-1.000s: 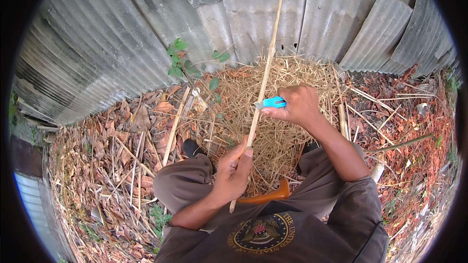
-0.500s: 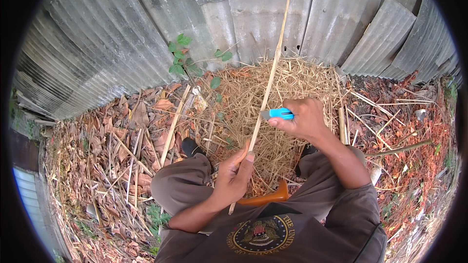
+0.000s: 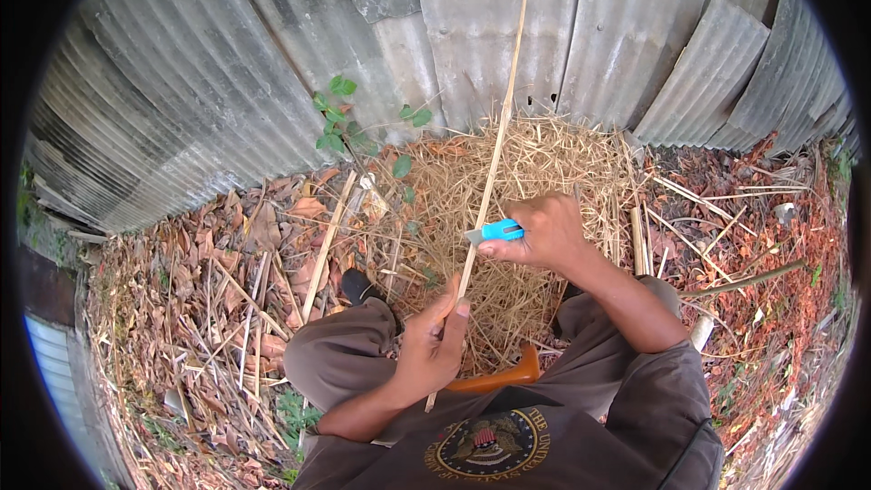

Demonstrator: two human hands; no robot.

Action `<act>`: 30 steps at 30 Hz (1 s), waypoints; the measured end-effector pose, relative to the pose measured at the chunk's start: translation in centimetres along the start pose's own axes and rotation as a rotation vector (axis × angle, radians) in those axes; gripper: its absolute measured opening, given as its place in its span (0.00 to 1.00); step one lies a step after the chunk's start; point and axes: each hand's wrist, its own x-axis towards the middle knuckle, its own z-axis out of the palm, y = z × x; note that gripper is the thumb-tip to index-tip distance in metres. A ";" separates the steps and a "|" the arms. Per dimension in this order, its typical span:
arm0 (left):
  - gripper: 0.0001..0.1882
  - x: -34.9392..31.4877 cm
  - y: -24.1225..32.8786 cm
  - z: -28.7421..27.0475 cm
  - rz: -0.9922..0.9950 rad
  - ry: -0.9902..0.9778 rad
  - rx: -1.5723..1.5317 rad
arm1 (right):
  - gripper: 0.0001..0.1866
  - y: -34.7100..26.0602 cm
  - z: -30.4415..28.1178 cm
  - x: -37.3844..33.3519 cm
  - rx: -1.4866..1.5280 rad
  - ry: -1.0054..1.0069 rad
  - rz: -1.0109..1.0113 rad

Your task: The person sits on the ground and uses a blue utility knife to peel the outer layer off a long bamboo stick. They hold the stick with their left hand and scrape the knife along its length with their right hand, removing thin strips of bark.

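My left hand [image 3: 432, 345] is closed round the lower part of a long, thin pale strip that looks like split bamboo [image 3: 495, 156]. The strip slants up and away, its thin far tip in front of the metal fence. Gripped in my right hand [image 3: 548, 230] is a utility knife [image 3: 502, 230] with a light blue handle. Its short grey blade lies against the strip, a little beyond my left hand. The strip's near end comes out below my left hand, close to my shirt.
Corrugated metal sheets [image 3: 494, 36] form a fence ahead. Pale shavings [image 3: 553, 159] are heaped between my feet. An orange-brown curved piece [image 3: 497, 374] lies between my legs. Dry leaves and bamboo pieces [image 3: 328, 245] cover the ground left; more sticks [image 3: 699, 204] lie right. A leafy plant [image 3: 340, 122] grows by the fence.
My right hand and the knife have slid a little nearer to me along the strip, toward my left hand. The strip's far tip has shifted slightly left and down.
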 end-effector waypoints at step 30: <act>0.20 1.0 0.5 0.3 -0.174 -0.090 -0.188 | 0.36 -0.5 -1.4 0.0 0.016 -0.005 -0.003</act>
